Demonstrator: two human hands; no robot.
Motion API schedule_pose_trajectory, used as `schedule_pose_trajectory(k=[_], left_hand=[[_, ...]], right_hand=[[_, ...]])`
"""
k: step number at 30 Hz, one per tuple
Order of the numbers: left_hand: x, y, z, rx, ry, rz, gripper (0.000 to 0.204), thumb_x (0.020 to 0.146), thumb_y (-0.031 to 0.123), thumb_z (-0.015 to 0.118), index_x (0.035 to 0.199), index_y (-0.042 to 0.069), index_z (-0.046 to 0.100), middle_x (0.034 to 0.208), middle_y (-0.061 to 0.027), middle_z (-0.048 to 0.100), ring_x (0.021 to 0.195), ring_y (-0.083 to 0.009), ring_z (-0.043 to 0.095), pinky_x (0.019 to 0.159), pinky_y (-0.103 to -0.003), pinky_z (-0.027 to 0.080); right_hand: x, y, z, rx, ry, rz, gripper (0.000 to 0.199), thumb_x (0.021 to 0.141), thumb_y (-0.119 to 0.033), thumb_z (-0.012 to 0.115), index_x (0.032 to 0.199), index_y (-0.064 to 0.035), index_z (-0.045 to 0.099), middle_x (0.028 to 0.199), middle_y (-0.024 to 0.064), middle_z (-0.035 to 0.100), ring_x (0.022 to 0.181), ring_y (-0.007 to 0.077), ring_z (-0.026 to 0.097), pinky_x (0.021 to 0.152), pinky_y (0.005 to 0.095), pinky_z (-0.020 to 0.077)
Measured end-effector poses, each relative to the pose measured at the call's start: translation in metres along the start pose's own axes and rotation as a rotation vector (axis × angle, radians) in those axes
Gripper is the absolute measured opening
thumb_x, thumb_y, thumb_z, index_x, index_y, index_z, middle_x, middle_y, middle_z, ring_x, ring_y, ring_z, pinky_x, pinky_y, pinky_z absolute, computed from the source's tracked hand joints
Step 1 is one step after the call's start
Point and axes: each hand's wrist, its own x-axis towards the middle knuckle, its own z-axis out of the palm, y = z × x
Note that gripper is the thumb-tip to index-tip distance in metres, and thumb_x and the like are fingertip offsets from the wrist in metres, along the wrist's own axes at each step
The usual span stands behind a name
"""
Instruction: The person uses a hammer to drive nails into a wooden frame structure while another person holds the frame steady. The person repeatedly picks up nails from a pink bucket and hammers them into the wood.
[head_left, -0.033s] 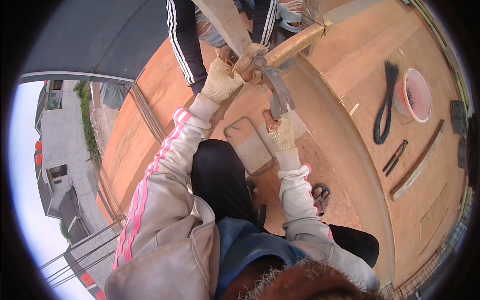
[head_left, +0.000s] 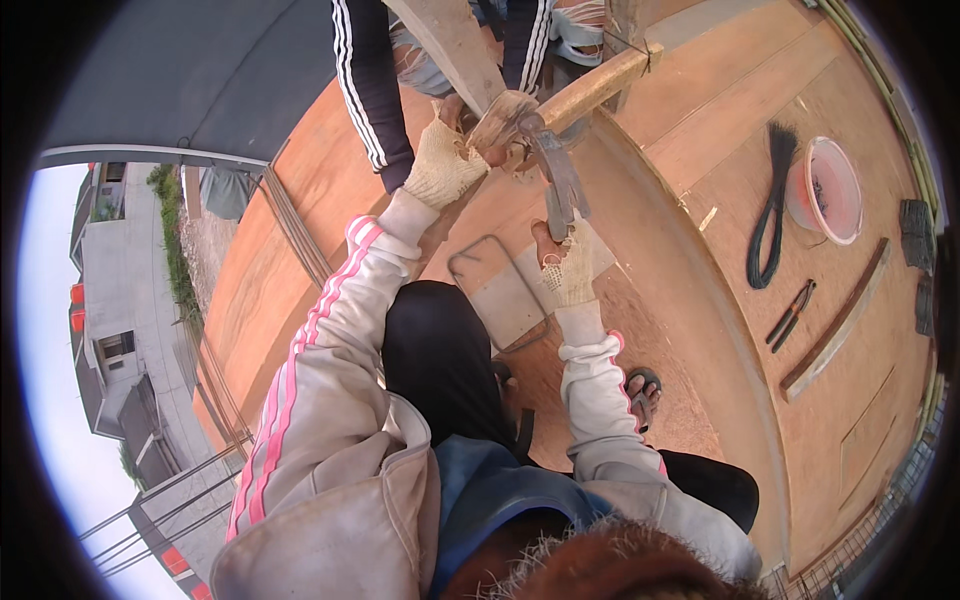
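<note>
Gripping a claw hammer [head_left: 562,182], the gloved right hand [head_left: 570,268] sits towards 2 o'clock, its fingers closed about the handle, thumb bare beyond the torn glove. And the hammer itself? Up at 1 o'clock, its blurred head right by a rough wooden block [head_left: 500,118]; whether steel and timber are touching, the view cannot tell. Now to the left hand [head_left: 445,160], just before 12 o'clock, gloved as well and clamped on that same block, the far side of its hold hidden from sight. What a crowded spot this is! A pale plank [head_left: 450,45] slopes in from 12 o'clock to meet the block, and a squared timber beam [head_left: 600,88] runs off towards 1 o'clock, a dark wire tie [head_left: 651,58] near its far end. Over at 11 o'clock comes a co-worker's sleeve [head_left: 362,85], dark with white stripes, close beside the left glove. Swing round to the plywood deck [head_left: 720,340]: between 2 and 3 o'clock, a pink bucket [head_left: 803,203] lies tipped, next to a looped bundle of black wire [head_left: 765,245]. At 3 o'clock rest dark-handled pincers [head_left: 790,318], with a long narrow strip [head_left: 840,322] just beyond. Down at 4 o'clock, a sandalled foot [head_left: 648,385].
</note>
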Motion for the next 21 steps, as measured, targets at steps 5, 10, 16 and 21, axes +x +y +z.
schedule_pose_trajectory(k=[5, 10, 16, 21], left_hand=[[0.0, 0.008, 0.007, -0.035, -0.001, 0.022, 0.079, 0.077, 0.036, 0.084, 0.135, -0.002, 0.046, 0.112, -0.0134, 0.064, 0.104, -0.0199, 0.062, 0.089, -0.035, 0.051], [0.001, 0.014, 0.003, -0.08, 0.021, -0.021, 0.075, 0.076, 0.031, 0.083, 0.133, -0.002, 0.047, 0.115, -0.0141, 0.063, 0.106, -0.0221, 0.062, 0.091, -0.036, 0.051], [0.003, -0.013, 0.002, 0.013, -0.017, 0.039, 0.076, 0.077, 0.027, 0.082, 0.137, -0.002, 0.045, 0.119, -0.0167, 0.064, 0.112, -0.0245, 0.063, 0.094, -0.037, 0.051], [0.009, -0.006, 0.01, -0.029, 0.006, 0.07, 0.077, 0.077, 0.03, 0.083, 0.138, 0.001, 0.045, 0.118, -0.0191, 0.064, 0.111, -0.0256, 0.065, 0.093, -0.038, 0.052]], right_hand=[[-0.002, 0.01, -0.006, 0.317, 0.286, -0.403, 0.017, 0.087, -0.011, 0.073, 0.085, -0.0028, 0.058, 0.067, 0.0043, 0.054, 0.062, 0.017, 0.052, 0.06, 0.0379, 0.0456], [-0.004, -0.004, 0.002, 0.429, 0.18, -0.158, 0.018, 0.089, -0.017, 0.075, 0.089, -0.0031, 0.063, 0.075, 0.0092, 0.06, 0.064, 0.0238, 0.054, 0.062, 0.0384, 0.0466], [0.0, 0.033, 0.006, -0.135, 0.104, -0.262, 0.024, 0.094, -0.024, 0.068, 0.107, -0.0038, 0.065, 0.093, 0.0099, 0.066, 0.087, 0.026, 0.064, 0.074, 0.0395, 0.0529], [0.04, 0.037, -0.041, 0.382, 0.231, -0.191, 0.022, 0.098, -0.028, 0.066, 0.1, -0.0061, 0.067, 0.081, 0.0128, 0.065, 0.068, 0.0203, 0.064, 0.064, 0.0398, 0.0518]])
